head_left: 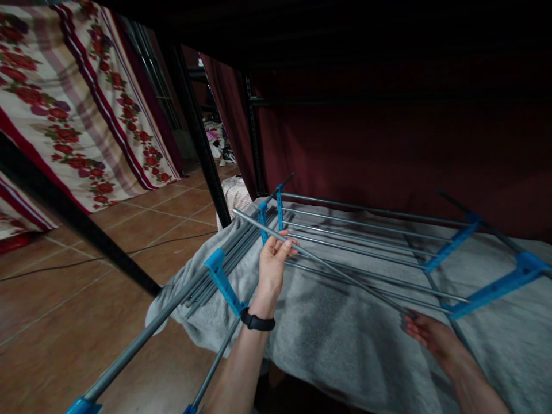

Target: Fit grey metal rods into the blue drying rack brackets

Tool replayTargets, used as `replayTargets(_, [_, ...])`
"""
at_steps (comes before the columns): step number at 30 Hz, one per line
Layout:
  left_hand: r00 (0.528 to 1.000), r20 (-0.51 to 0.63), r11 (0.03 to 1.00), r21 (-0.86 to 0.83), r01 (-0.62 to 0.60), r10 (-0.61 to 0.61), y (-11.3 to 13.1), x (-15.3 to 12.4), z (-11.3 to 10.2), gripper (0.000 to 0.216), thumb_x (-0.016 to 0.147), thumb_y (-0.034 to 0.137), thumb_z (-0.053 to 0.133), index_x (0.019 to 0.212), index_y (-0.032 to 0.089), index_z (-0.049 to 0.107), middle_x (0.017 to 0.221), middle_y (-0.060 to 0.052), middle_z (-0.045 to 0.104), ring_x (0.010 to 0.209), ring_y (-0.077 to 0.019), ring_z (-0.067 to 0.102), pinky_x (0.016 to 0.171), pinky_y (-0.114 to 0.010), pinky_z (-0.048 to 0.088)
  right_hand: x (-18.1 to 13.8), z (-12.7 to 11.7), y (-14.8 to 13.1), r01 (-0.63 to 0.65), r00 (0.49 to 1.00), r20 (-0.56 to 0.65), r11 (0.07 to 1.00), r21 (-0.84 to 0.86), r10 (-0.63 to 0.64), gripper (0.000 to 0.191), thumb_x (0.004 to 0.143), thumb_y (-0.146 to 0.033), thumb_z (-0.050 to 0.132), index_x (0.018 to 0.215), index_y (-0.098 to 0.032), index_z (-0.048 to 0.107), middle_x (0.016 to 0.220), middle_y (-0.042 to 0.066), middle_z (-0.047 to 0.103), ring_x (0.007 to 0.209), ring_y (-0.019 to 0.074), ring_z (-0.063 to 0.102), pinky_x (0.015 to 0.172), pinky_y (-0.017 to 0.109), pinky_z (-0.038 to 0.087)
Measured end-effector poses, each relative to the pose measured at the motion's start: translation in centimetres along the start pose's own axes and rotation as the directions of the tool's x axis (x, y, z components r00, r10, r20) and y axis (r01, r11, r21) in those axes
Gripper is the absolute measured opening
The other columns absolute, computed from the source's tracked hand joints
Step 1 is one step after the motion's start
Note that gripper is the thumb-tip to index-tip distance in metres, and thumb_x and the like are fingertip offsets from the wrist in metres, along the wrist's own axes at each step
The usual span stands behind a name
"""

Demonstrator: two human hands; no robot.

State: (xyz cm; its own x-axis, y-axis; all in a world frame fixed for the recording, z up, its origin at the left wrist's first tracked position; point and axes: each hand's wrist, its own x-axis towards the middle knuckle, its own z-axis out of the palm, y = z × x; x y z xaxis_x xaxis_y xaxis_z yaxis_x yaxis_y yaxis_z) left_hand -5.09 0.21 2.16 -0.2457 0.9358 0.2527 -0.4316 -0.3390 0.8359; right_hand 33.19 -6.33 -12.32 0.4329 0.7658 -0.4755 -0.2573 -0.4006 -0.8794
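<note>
My left hand, with a black band on its wrist, is closed around a thin grey metal rod near its far left part. The rod slants down to the right, where my right hand grips its other end. Below and behind it lies a partly built rack frame: several grey bars run between blue plastic brackets. One bracket is at the right, another at the left on a long grey tube. A bundle of loose rods rests on the cloth by the left brackets.
A grey blanket covers the surface under the frame. Black metal posts stand at the left, with a dark shelf overhead. A floral curtain hangs over the tiled floor, where a black cable lies. Dark red cloth hangs behind.
</note>
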Motion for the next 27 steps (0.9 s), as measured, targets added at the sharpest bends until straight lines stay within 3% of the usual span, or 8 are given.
replayTargets(4, [1.000, 0.004, 1.000, 0.016, 0.011, -0.011, 0.0, 0.0, 0.0, 0.037, 0.075, 0.027, 0.072, 0.108, 0.016, 0.061, 0.087, -0.006, 0.069, 0.081, -0.0157, 0.065, 0.070, -0.026, 0.052, -0.3, -0.1, -0.2, 0.150, 0.989, 0.033, 0.954, -0.261, -0.146, 0.033, 0.058, -0.025, 0.064, 0.090, -0.015, 0.065, 0.074, 0.006, 0.070, 0.067, 0.0196, 0.066, 0.065, 0.030, 0.056])
replayTargets(7, [1.000, 0.020, 1.000, 0.028, 0.009, -0.010, 0.0, 0.0, 0.0, 0.038, 0.075, 0.027, 0.072, 0.110, 0.016, 0.060, 0.088, -0.006, 0.070, 0.084, -0.0158, 0.065, 0.071, -0.026, 0.052, -0.8, 0.3, -0.4, 0.249, 0.968, 0.103, 0.811, -0.529, -0.230, 0.035, 0.062, -0.036, 0.061, 0.090, -0.017, 0.070, 0.069, 0.005, 0.069, 0.067, 0.0215, 0.065, 0.063, 0.031, 0.052])
replayTargets(11, [0.999, 0.032, 0.999, 0.033, 0.009, -0.010, -0.1, 0.0, -0.1, 0.042, 0.074, 0.027, 0.073, 0.112, 0.017, 0.060, 0.088, -0.007, 0.070, 0.085, -0.0166, 0.066, 0.074, -0.027, 0.051, -1.0, 0.8, -0.3, 0.378, 0.919, 0.211, 0.593, -0.711, -0.333, 0.034, 0.066, -0.042, 0.056, 0.088, -0.023, 0.073, 0.076, 0.004, 0.071, 0.077, 0.0246, 0.066, 0.068, 0.032, 0.050])
replayTargets(15, [0.999, 0.039, 0.999, 0.032, 0.022, -0.023, -0.2, 0.0, -0.2, 0.044, 0.074, 0.028, 0.073, 0.114, 0.017, 0.060, 0.090, -0.007, 0.071, 0.087, -0.0173, 0.066, 0.076, -0.028, 0.051, -0.1, 0.6, 0.5, 0.453, 0.861, 0.279, 0.390, -0.801, -0.426, 0.042, 0.071, -0.045, 0.049, 0.097, -0.023, 0.073, 0.089, 0.008, 0.071, 0.085, 0.0260, 0.066, 0.076, 0.034, 0.050])
replayTargets(19, [0.998, 0.049, 0.999, 0.037, 0.039, -0.040, -0.4, -0.1, 0.0, 0.045, 0.073, 0.027, 0.074, 0.115, 0.017, 0.060, 0.090, -0.008, 0.071, 0.087, -0.0183, 0.067, 0.076, -0.029, 0.051, 0.5, 0.4, 1.2, 0.460, 0.845, 0.329, 0.260, -0.849, -0.421, 0.050, 0.076, -0.045, 0.043, 0.109, -0.018, 0.070, 0.096, 0.012, 0.068, 0.087, 0.0254, 0.066, 0.081, 0.035, 0.050])
replayTargets(23, [0.997, 0.056, 0.997, 0.043, 0.057, -0.060, -0.6, -0.3, 0.3, 0.044, 0.073, 0.027, 0.073, 0.114, 0.016, 0.061, 0.091, -0.008, 0.071, 0.087, -0.0177, 0.066, 0.076, -0.028, 0.050, -0.2, 0.9, 1.5, 0.553, 0.794, 0.435, 0.209, -0.806, -0.424, 0.043, 0.079, -0.040, 0.043, 0.110, -0.020, 0.067, 0.113, 0.011, 0.066, 0.102, 0.0250, 0.063, 0.092, 0.036, 0.046])
replayTargets(27, [0.994, 0.062, 0.995, 0.041, 0.089, -0.092, -0.8, -0.5, 0.8, 0.043, 0.073, 0.028, 0.074, 0.112, 0.015, 0.063, 0.093, -0.009, 0.071, 0.087, -0.0181, 0.066, 0.077, -0.029, 0.050, -1.5, 2.2, 1.4, 0.632, 0.755, 0.523, 0.225, -0.742, -0.395, 0.038, 0.082, -0.037, 0.044, 0.109, -0.022, 0.065, 0.118, 0.010, 0.065, 0.110, 0.0255, 0.060, 0.097, 0.037, 0.043])
